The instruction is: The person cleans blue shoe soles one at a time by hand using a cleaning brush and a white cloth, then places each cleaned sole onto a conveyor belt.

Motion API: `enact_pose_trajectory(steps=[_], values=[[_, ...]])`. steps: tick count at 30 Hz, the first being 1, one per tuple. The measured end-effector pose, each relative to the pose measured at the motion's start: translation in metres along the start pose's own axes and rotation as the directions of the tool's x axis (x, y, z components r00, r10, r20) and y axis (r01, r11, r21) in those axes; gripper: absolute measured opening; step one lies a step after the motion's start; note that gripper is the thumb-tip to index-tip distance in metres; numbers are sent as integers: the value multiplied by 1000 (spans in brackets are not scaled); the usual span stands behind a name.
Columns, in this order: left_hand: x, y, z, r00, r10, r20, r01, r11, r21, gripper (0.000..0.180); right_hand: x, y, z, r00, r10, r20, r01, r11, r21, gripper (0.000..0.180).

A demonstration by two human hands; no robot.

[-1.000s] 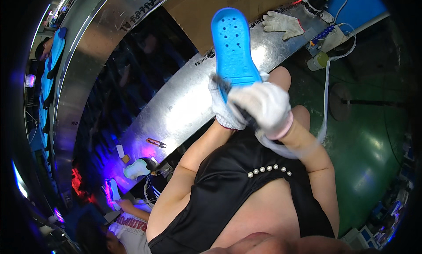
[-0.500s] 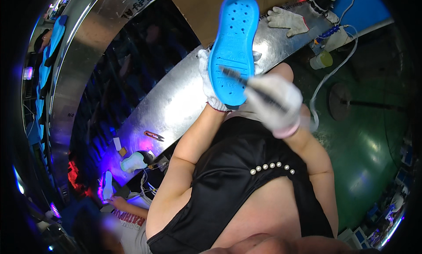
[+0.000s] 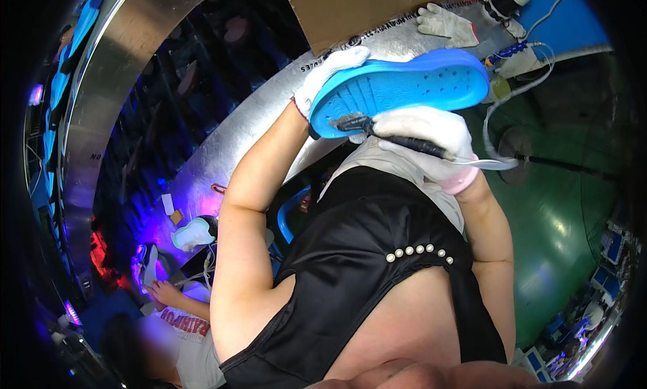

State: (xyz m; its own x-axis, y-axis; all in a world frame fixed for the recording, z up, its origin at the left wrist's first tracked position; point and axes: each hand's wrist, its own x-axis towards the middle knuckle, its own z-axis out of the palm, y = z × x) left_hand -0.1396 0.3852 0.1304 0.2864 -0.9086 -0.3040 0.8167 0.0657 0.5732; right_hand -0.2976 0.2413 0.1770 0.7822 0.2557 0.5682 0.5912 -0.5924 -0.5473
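Observation:
A bright blue shoe sole with small round holes and ridges lies crosswise before me, heel end to the left. My left hand, in a white knit glove, is closed round the heel end, its thumb side partly hidden behind the sole. My right hand, also gloved in white, grips a black-handled brush. The dark brush tip is over the heel's near edge and seems to touch it. From the brush's back end a pale tube leads off to the right.
Under my hands runs a metal bench. A spare glove and a pale container are at the upper right. Brown cardboard stands at the back. At lower left, a co-worker's hand is by another sole.
The sole has turned from upright to lying crosswise, its toe now pointing right. My left hand has turned with it, and the brush has moved to the heel's near edge.

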Motion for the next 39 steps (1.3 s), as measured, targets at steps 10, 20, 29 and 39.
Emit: enact_pose_trajectory(steps=[10,20,29,39], values=[[10,20,-37,956,261,136,-292,780,553,31,-5,-17,-12,973,-79,215,155,919,-363,30],[2,25,-26,926,338,168,-369,716,592,39,2,-28,-12,992,-50,117,80,960,-269,24],[-1,43,-41,605,376,701,-796,259,548,36,4,-12,-16,998,-52,45,58,987,-150,30],[-19,56,-37,579,448,681,-766,13,642,36,7,-16,-23,991,-136,-17,123,940,-318,24]])
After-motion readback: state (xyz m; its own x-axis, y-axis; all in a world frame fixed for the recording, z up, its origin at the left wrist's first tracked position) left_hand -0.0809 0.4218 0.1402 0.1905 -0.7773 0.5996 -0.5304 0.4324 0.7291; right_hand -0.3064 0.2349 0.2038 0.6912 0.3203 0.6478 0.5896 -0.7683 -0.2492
